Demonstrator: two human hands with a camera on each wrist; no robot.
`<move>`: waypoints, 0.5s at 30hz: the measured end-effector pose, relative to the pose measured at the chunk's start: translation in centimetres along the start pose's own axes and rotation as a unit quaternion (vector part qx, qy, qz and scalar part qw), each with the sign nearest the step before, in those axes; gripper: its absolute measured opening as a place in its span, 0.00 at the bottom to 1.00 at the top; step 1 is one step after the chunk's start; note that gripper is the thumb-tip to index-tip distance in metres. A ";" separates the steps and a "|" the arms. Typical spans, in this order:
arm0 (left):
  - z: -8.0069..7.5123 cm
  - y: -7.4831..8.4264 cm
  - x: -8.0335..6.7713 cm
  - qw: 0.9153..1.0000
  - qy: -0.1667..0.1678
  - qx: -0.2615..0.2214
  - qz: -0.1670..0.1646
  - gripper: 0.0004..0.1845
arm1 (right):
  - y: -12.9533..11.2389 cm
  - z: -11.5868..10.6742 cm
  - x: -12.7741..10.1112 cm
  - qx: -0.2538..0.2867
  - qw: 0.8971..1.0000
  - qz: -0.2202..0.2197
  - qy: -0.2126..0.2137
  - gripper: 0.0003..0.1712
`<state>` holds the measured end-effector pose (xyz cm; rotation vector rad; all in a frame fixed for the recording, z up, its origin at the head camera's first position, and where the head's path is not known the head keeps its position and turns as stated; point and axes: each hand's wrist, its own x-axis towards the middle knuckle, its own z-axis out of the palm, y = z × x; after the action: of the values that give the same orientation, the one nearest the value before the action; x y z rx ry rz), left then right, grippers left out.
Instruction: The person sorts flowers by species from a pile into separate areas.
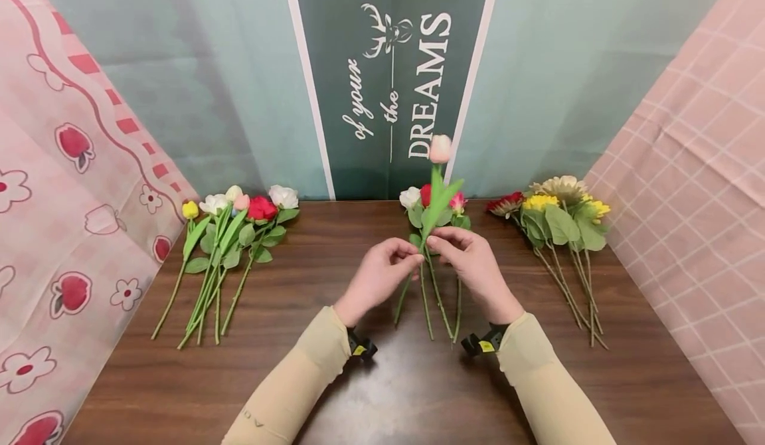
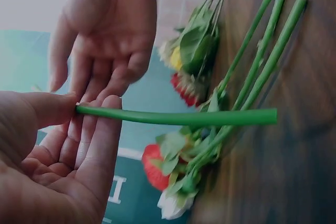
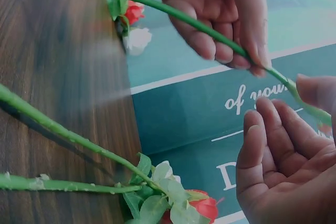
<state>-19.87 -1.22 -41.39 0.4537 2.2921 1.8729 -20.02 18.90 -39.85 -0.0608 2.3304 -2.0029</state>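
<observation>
Fingers of left hand [image 1: 382, 272] and right hand [image 1: 472, 262] pinch the pale-pink, green-stemmed tulip [image 1: 439, 202]; probably light, flexible, best held mid-stem.

Long beige sleeves cover both forearms. The left sleeve [image 1: 293, 378] carries small dark marks, too small to read; the right sleeve [image 1: 552, 385] has a wrinkled cuff [image 1: 524, 342]. A black left wrist unit [image 1: 371, 348] and a black right wrist unit [image 1: 471, 345] bear yellow labels [image 1: 487, 347].
</observation>
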 end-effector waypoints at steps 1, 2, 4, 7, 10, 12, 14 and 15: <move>0.3 0.0 -0.1 1.000 -0.006 0.003 -0.001 0.08 | -0.1 0.0 0.0 0.003 1.000 0.006 0.002 0.26; 0.5 0.0 -0.1 1.000 -0.012 0.005 -0.002 0.07 | -0.2 0.0 0.0 0.003 1.000 0.008 0.006 0.25; 0.8 0.0 -0.2 1.000 -0.020 0.009 -0.002 0.07 | -0.4 0.0 0.0 0.001 1.000 0.009 0.012 0.24; 0.6 0.0 -0.2 0.999 -0.032 0.016 -0.003 0.07 | -0.7 -0.1 0.1 -0.005 1.000 0.004 0.020 0.23; 0.4 -0.2 -0.3 0.998 -0.050 0.034 -0.006 0.06 | -0.8 -0.4 0.3 0.013 0.999 -0.016 0.047 0.20; 0.4 -0.2 -0.4 0.997 -0.069 0.042 -0.011 0.06 | -0.7 -0.8 0.3 0.045 0.996 -0.030 0.070 0.17; 0.5 -0.3 -0.5 0.995 -0.087 0.044 -0.018 0.06 | -0.6 -1.2 0.4 0.084 0.992 -0.043 0.084 0.15; 0.6 -0.4 -0.6 0.994 -0.095 0.042 -0.023 0.06 | -0.5 -1.3 0.4 0.101 0.990 -0.047 0.086 0.15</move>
<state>-19.23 -0.95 -41.90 0.5607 2.2402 1.6412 -20.53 20.11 -39.14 0.0137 2.2436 -2.3685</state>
